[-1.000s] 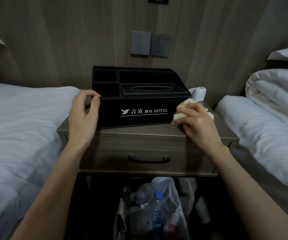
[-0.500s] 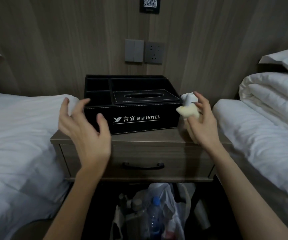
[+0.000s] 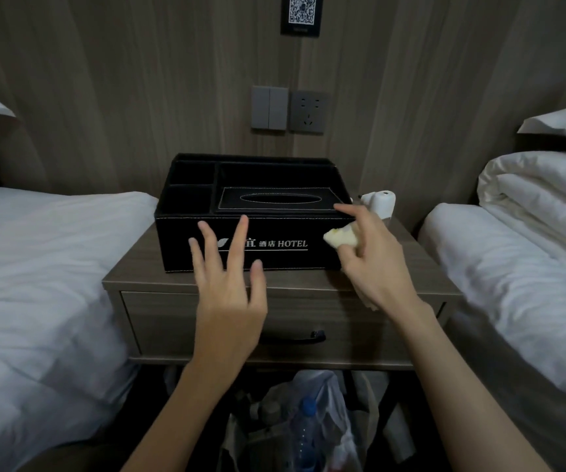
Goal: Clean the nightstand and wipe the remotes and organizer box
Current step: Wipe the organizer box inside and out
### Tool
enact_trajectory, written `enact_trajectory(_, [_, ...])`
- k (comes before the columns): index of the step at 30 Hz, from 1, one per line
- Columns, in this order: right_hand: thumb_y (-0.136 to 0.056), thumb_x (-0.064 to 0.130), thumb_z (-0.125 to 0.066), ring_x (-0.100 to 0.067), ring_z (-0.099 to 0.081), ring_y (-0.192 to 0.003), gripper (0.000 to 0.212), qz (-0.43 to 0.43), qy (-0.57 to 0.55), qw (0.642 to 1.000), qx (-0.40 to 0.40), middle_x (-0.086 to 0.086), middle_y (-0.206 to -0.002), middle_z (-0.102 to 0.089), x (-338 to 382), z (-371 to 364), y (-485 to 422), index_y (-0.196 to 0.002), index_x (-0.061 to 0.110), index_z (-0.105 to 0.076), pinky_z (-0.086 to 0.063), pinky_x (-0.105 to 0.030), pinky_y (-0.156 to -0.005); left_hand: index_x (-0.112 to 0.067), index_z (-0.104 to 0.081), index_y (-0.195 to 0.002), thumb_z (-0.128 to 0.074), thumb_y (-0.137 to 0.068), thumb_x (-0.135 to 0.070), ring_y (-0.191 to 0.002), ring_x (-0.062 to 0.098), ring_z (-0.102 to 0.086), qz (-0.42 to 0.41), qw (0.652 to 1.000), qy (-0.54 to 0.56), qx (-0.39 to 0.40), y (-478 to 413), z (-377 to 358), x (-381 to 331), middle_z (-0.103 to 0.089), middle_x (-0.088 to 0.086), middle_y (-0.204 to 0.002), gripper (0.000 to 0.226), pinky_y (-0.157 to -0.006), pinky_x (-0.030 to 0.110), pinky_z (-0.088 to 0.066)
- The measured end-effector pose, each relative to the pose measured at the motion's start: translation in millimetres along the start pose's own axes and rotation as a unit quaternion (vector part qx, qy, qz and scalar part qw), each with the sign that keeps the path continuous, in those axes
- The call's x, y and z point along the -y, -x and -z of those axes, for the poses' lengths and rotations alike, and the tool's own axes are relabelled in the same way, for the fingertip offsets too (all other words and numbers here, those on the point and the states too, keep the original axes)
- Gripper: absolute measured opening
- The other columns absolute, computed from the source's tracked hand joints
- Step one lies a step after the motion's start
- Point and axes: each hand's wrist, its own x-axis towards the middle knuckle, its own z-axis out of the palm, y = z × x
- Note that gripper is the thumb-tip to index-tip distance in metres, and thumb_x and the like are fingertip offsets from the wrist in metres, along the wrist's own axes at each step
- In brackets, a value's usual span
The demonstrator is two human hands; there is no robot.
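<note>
The organizer box (image 3: 274,199) sits centred on the nightstand (image 3: 138,281). It is best steadied by the open left hand (image 3: 230,294) while the cloth (image 3: 339,238), gripped by the right hand (image 3: 373,264), is drawn across it.

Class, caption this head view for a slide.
Open left hand before black organizer box; right hand grips a cloth.

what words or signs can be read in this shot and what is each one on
"宜 酒店 HOTEL" on the front of the black organizer box; the left hand covers the start of the line.
QR code on the wall plaque; the print under it is too small to read.
No text shows on the cloth in the right hand.
</note>
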Motion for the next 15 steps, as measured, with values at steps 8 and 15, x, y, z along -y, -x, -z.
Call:
enact_trajectory(8, [-0.076, 0.015, -0.048, -0.008, -0.050, -0.078, 0.061, 0.112, -0.026, 0.992, 0.050, 0.011, -0.099, -0.043, 36.1, -10.7, 21.1, -0.136, 0.026, -0.050, -0.045, -0.019, -0.069, -0.050, -0.016, -0.148, -0.034, -0.088, -0.064, -0.150, 0.022, 0.005, 0.138, 0.984, 0.113, 0.019, -47.5, 30.1, 10.3, 0.014, 0.000, -0.162, 0.064, -0.120, 0.046, -0.011])
enact_trajectory(15, [-0.082, 0.012, -0.050, -0.004, -0.047, -0.114, 0.059, 0.019, -0.188, 0.979, -0.072, 0.003, -0.124, -0.051, 22.6, 9.0, -17.4, -0.135, 0.036, -0.050, -0.037, -0.011, -0.094, -0.056, -0.037, -0.137, -0.057, -0.076, -0.065, -0.147, 0.018, 0.018, 0.072, 0.987, 0.133, 0.050, -33.0, 14.8, -15.4, 0.023, -0.014, -0.159, 0.065, -0.119, 0.048, -0.003])
